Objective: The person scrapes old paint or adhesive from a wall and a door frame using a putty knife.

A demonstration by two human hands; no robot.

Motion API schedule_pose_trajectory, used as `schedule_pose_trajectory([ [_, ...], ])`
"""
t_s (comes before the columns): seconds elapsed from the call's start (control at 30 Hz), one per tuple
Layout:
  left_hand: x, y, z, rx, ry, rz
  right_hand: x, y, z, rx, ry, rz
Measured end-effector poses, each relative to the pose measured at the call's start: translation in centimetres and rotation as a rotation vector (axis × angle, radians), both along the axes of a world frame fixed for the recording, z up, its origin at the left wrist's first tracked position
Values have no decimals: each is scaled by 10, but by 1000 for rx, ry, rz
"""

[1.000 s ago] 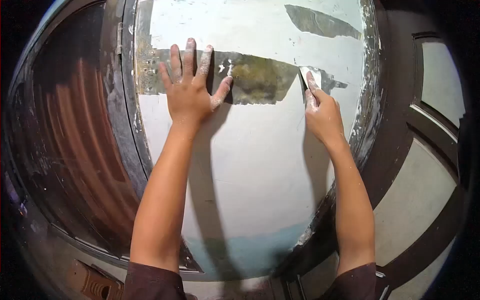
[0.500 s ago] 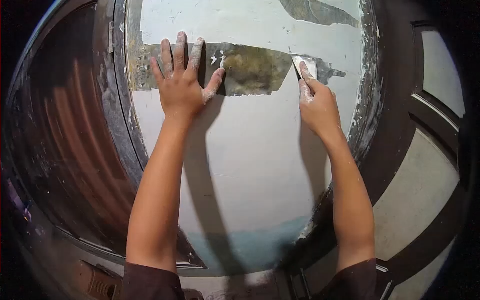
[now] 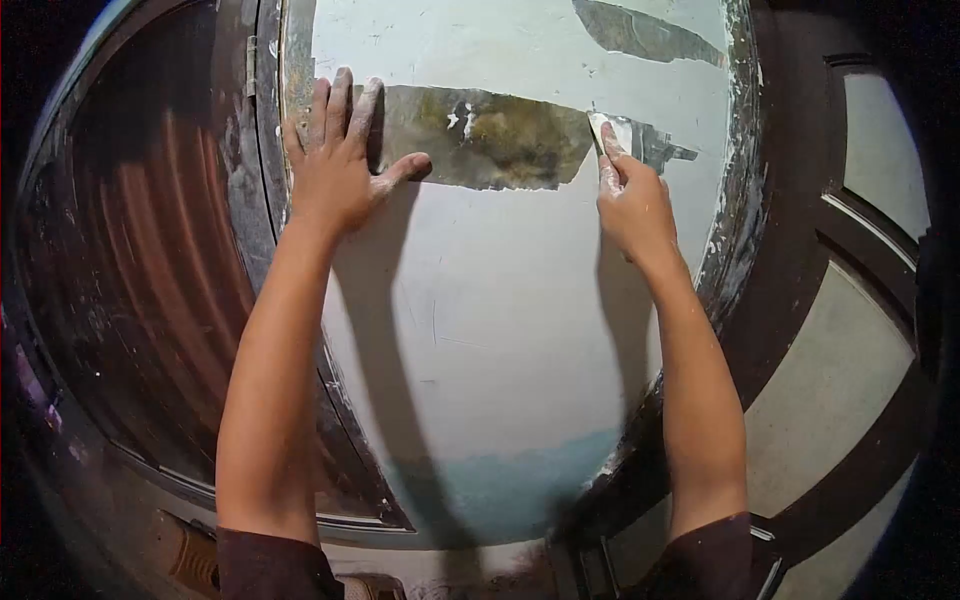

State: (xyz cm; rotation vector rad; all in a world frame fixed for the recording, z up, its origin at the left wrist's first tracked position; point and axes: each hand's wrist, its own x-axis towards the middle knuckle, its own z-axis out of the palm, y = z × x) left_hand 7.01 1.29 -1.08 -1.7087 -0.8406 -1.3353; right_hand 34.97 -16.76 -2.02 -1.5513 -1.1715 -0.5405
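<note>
My left hand [image 3: 338, 165] lies against the wall with fingers spread, dusted white, at the left end of a bare grey-brown patch [image 3: 530, 140]. It holds nothing. At the patch's right end, my right hand [image 3: 635, 200] grips a scraper [image 3: 622, 133], its fingers pressed along the tool and its handle mostly hidden. The blade sits against the edge of the white paint [image 3: 500, 260]. White dust coats the right fingertips too. Two small white flakes [image 3: 467, 118] cling to the middle of the bare patch.
A dark wooden door frame [image 3: 265, 150] with a hinge borders the wall on the left, beside a brown panel [image 3: 150, 260]. A second bare patch [image 3: 650, 35] shows higher up. Dark framed panels [image 3: 840, 370] stand at the right. Bluish paint [image 3: 500, 490] covers the wall's lower part.
My left hand has shifted left along the wall, exposing more of the bare patch. The right hand and scraper stay at nearly the same spot, with the blade turned slightly. The view has shifted a little.
</note>
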Motion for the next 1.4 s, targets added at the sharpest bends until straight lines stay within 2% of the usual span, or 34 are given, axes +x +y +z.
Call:
schedule_pose_trajectory([
  [0.13,-6,12,-4,69,27,-9,0,2,-2,-61,12,-23],
  [0.2,-7,8,-4,11,34,-32,-8,2,0,18,-19,-4],
  [0.27,-10,7,-4,-26,52,-42,-16,-5,3,-57,76,29],
  [0.33,-15,7,-5,-14,105,-59,-12,-2,1,-52,19,-4],
  [0.4,-17,-2,-3,-102,128,-35,-22,-5,8,-29,-19,1],
  [0.43,-17,-1,-3,-108,128,-37,-28,-11,10,-117,162,19],
  [0.6,-17,-6,-1,-162,132,-35,-17,2,5,-40,83,18],
  [0.7,-16,-2,-2,-114,132,-76,-16,3,-1,-45,66,-12],
  [0.8,-16,-11,2,-216,140,14,-24,-1,6,-33,72,10],
  [0.87,-15,-16,3,-284,148,38,-34,-9,11,-157,177,11],
  [0.9,-15,-11,1,-248,142,30,-28,-1,1,-16,20,5],
  [0.93,-16,-9,1,-248,138,32,-27,-1,2,-15,15,8],
  [1.0,-15,-12,2,-222,135,-21,-38,-8,10,-73,133,14],
  [1.03,-14,-13,2,-277,140,22,-29,1,7,-49,77,18],
  [1.07,-15,-13,2,-248,135,-7,-43,-9,13,-142,173,12],
  [1.13,-13,-14,4,-306,135,44,-29,6,3,-47,53,-19],
  [1.23,-14,-15,2,-283,137,12,-39,0,9,-69,103,-16],
  [1.33,-13,-9,0,-254,129,13,-28,5,7,-95,3,-75],
  [1.37,-13,-14,2,-313,134,6,-32,2,11,-93,2,-74],
  [1.4,-12,-17,4,-314,135,8,-39,-5,16,-112,68,-49],
])
